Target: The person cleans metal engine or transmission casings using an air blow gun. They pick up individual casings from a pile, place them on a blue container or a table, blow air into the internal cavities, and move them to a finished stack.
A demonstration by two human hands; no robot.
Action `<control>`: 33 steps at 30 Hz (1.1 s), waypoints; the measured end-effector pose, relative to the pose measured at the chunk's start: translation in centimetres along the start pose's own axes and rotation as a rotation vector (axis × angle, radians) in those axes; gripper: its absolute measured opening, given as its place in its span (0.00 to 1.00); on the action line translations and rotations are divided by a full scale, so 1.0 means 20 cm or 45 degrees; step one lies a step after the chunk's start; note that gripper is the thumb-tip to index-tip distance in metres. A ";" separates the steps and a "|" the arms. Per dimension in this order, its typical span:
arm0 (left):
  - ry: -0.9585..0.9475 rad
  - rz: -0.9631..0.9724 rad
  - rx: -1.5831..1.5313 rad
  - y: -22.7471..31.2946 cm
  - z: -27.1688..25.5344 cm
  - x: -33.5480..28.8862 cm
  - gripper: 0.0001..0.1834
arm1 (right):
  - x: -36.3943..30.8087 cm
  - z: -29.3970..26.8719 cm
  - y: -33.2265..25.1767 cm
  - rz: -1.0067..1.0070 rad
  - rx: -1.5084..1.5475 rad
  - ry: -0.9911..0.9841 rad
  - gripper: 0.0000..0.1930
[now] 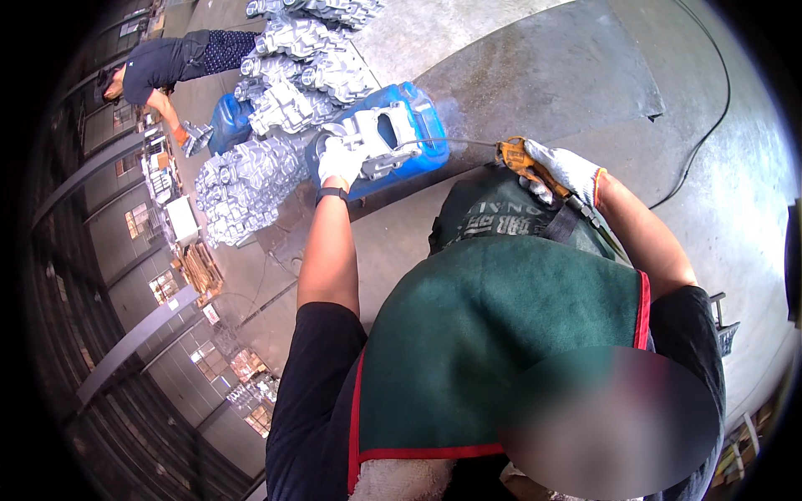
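A silver-grey metal casting [384, 134] with a dark opening rests on top of a blue plastic drum [430, 125]. My left hand [341, 160], in a white glove, grips the casting's near left edge; its fingertips are partly hidden. In my right hand [568, 169], also white-gloved, is a yellow air blow gun [520, 159], with my fingers wrapped round its handle. Its long thin nozzle [468, 142] reaches left to the casting, and a hose fitting [576, 204] hangs from the handle's lower end.
Many similar castings [251, 179] are piled left of and behind the drum. A co-worker [171, 67] bends over at the far left, holding a part near another blue container [230, 121]. A dark sheet [568, 67] covers some floor; a black hose [725, 92] curves across the right.
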State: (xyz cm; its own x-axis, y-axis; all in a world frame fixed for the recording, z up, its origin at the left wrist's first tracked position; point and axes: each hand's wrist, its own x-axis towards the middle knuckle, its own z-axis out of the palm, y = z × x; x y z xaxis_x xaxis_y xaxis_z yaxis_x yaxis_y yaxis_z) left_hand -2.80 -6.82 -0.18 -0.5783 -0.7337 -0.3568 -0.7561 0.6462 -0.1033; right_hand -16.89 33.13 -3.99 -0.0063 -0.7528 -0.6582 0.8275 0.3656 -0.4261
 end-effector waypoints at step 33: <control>0.004 -0.017 -0.026 0.03 -0.02 -0.03 0.50 | 0.09 0.06 -0.05 0.019 -0.242 0.181 0.29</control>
State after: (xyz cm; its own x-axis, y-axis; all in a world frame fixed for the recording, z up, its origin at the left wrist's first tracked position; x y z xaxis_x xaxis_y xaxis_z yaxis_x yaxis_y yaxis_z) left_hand -2.98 -6.08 0.29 -0.5691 -0.7428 -0.3526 -0.7698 0.6320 -0.0890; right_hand -16.99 30.78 -4.07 -0.0849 -0.6668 -0.7404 0.7075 0.4829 -0.5160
